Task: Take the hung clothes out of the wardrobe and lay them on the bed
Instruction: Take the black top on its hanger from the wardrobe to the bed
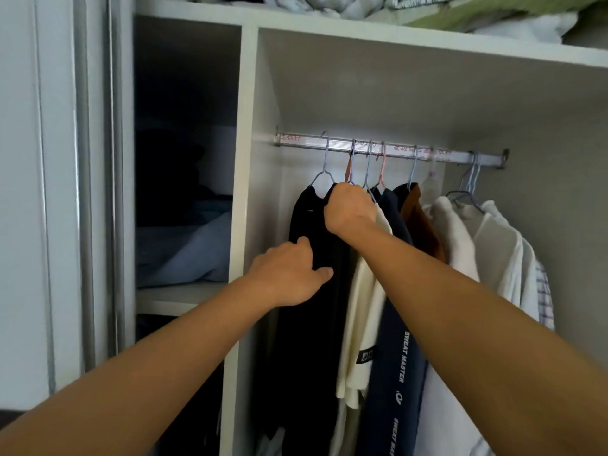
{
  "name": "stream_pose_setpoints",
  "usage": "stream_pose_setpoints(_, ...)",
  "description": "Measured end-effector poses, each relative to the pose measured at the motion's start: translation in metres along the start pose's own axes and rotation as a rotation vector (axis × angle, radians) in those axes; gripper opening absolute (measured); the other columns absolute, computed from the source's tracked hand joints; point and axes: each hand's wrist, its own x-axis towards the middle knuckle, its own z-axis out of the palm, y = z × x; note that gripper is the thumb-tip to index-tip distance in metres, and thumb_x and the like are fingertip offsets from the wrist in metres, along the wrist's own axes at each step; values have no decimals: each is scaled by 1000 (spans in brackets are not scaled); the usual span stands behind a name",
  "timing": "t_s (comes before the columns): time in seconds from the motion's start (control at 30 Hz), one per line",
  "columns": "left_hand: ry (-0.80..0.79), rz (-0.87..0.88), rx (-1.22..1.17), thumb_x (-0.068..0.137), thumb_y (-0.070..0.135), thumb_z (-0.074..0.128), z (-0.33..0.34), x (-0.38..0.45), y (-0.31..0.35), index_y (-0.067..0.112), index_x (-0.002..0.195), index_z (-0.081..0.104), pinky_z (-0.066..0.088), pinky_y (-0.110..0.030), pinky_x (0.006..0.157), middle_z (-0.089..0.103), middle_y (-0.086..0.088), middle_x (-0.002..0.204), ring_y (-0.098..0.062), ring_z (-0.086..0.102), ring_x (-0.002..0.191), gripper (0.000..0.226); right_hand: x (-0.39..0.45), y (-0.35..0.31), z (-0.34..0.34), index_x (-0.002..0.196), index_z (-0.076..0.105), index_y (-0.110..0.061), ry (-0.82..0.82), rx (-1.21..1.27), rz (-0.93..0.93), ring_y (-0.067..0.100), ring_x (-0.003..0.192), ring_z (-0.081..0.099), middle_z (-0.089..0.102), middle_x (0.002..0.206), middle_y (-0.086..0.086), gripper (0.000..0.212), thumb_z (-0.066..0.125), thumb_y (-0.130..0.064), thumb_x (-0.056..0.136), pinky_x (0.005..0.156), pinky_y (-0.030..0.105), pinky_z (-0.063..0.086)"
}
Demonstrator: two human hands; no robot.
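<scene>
Several garments hang on wire hangers from a metal rail (394, 149) in the open wardrobe. At the left end hangs a black garment (309, 324); my left hand (289, 274) grips its fabric at mid-height. My right hand (350, 207) is closed around the top of the black garment at its hanger, just under the rail. To the right hang a cream shirt (358, 340), a navy garment (394, 357) with white lettering, a brown one (421, 225) and white shirts (487, 251). The bed is out of view.
A white upright panel (243, 192) divides the hanging bay from shelves on the left holding folded blue cloth (187, 248). Bedding (427, 11) is stacked on the top shelf. A sliding door frame (95, 192) stands at far left.
</scene>
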Motion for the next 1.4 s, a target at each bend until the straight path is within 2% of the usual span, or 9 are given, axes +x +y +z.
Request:
stream_pose_setpoints(0.17, 21, 15, -10, 98, 49, 42, -3, 1, 2, 12, 133, 38, 47, -37, 79, 55, -6, 117, -27, 56, 104, 51, -4, 17, -31, 114, 57, 1, 80, 0, -32, 37, 109, 59, 60, 117, 20, 22, 51, -9, 94, 75, 38, 47)
stream_pose_setpoints(0.4, 110, 31, -104, 101, 35, 41, 0, 17, 2, 10, 131, 38, 46, -42, 90, 50, -13, 129, -33, 53, 114, 40, -39, 77, -43, 79, 46, -9, 93, 43, -112, 28, 77, 50, 50, 81, 10, 22, 45, -15, 100, 65, 32, 35)
stream_pose_setpoints(0.57, 172, 82, -210, 102, 27, 41, -3, 34, 6, 13, 151, 14, 34, -47, 109, 21, -10, 156, -37, 35, 137, 58, -79, 123, -52, 80, 52, -7, 137, -31, -226, 30, 70, 54, 57, 78, 13, 32, 37, -22, 105, 87, 36, 40)
stream_pose_setpoints(0.8, 134, 62, -235, 103, 22, 41, -2, 43, 27, 16, 155, -2, 15, -42, 120, -4, -9, 163, -29, 8, 149, 67, -120, 182, -80, 95, 57, -3, 239, -44, -343, 43, 67, 59, 63, 75, 19, 35, 36, -29, 104, 57, 36, 36)
stream_pose_setpoints(0.93, 162, 99, -287, 103, 21, 43, 1, 42, 46, 15, 155, 5, 16, -40, 120, 4, -10, 163, -30, 11, 149, 65, -147, 206, -99, 89, 54, -7, 289, -80, -396, 41, 54, 54, 60, 62, 16, 42, 30, -39, 102, 50, 34, 33)
stream_pose_setpoints(1.0, 197, 138, -345, 102, 18, 44, 2, 40, 53, 11, 151, 22, 28, -39, 112, 26, -14, 155, -34, 29, 141, 54, -162, 215, -108, 85, 50, -11, 294, -94, -378, 37, 48, 50, 56, 57, 11, 47, 24, -46, 103, 46, 37, 38)
stream_pose_setpoints(1.13, 250, 219, -457, 102, 18, 46, 1, 33, 61, 13, 106, 47, 35, -30, 75, 55, -8, 103, -23, 52, 95, 7, -195, 227, -127, 79, 35, -22, 284, -158, -357, 36, 48, 51, 46, 53, -1, 31, 29, -42, 102, 46, 40, 42)
stream_pose_setpoints(1.2, 243, 285, -533, 99, 16, 51, -1, 26, 64, 16, 88, 47, 32, -28, 67, 52, 3, 84, -19, 50, 85, 12, -211, 230, -137, 79, 38, -18, 258, -192, -292, 37, 51, 52, 42, 53, -5, 35, 28, -40, 104, 48, 41, 42)
stream_pose_setpoints(1.4, 119, 467, -833, 91, 9, 63, -4, 3, 78, 28, 75, 59, 46, -43, 92, 67, -10, 93, -25, 64, 96, 25, -261, 229, -171, 92, 51, -21, 181, -220, -52, 33, 68, 59, 59, 68, -2, 23, 37, -38, 100, 63, 42, 47)
